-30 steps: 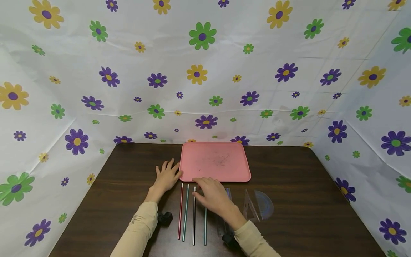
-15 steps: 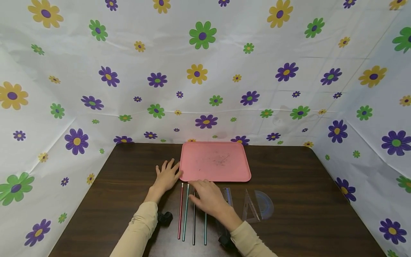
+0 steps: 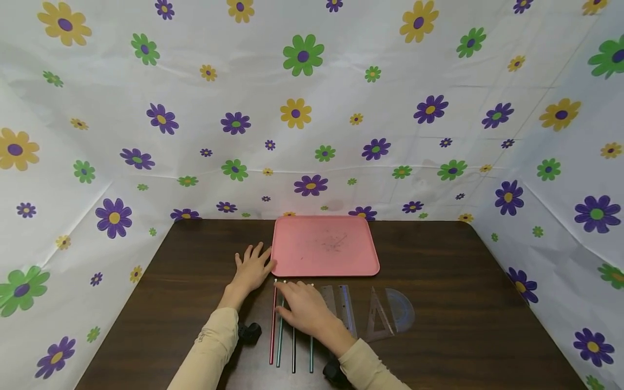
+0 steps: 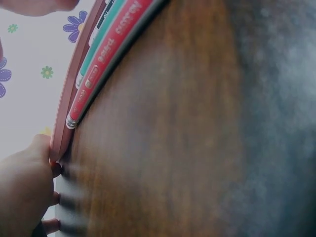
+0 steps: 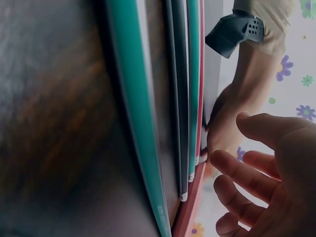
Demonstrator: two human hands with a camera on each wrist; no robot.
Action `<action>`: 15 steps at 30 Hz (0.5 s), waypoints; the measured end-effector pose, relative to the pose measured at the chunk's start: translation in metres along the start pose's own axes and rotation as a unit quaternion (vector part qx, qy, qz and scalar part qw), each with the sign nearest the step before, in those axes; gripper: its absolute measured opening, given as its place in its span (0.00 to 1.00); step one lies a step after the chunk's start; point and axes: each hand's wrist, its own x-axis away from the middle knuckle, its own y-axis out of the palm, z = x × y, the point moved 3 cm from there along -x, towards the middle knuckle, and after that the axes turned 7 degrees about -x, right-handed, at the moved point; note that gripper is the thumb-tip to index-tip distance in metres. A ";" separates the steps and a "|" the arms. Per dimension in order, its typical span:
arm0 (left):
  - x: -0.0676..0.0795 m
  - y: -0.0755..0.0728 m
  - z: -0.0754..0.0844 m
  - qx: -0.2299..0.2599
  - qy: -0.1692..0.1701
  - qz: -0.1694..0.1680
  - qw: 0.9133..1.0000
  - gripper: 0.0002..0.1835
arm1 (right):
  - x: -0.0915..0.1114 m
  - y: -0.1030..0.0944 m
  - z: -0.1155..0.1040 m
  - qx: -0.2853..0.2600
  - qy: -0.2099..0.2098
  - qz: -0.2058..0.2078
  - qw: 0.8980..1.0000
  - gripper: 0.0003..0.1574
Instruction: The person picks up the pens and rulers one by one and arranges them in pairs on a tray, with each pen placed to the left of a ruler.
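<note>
My left hand (image 3: pixel 250 271) rests on the table with spread fingers, its thumb touching the left front corner of a pink tray (image 3: pixel 325 246). Hovering over the upper ends of several pencils is my right hand (image 3: pixel 304 309), holding nothing, its fingers loosely extended in the right wrist view. The pencils lie lengthwise in a row before the tray: a red pencil (image 3: pixel 271 341), a teal pencil (image 3: pixel 279 341), a black pencil (image 3: pixel 294 352) and, spaced apart, another teal pencil (image 3: pixel 311 355). White erasers face the tray. My right hand partly covers the row.
Right of the pencils lie a clear ruler (image 3: pixel 329 297) and a ruler with a blue strip (image 3: pixel 348 309). Further right are a clear set square (image 3: pixel 377 322) and a clear protractor (image 3: pixel 401 310). A flowered cloth (image 3: pixel 341 97) walls the dark wooden table (image 3: pixel 453 303).
My right hand has moved left across the pencils' upper ends, from the black pencil toward the red one, uncovering the rulers. The left hand stays at the tray corner.
</note>
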 end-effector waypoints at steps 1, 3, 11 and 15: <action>0.000 0.000 0.000 0.000 0.000 0.003 1.000 0.32 | 0.000 0.001 -0.001 0.002 0.002 -0.004 1.000 0.33; 0.001 0.000 0.000 -0.002 -0.001 0.007 1.000 0.32 | -0.001 0.004 -0.003 0.005 0.002 -0.008 1.000 0.33; 0.001 -0.002 0.001 -0.005 0.002 0.014 1.000 0.32 | -0.004 0.013 -0.009 0.023 -0.007 -0.011 1.000 0.32; 0.002 -0.004 0.003 -0.004 0.004 0.010 1.000 0.32 | -0.004 0.015 -0.011 0.033 -0.007 -0.015 0.999 0.32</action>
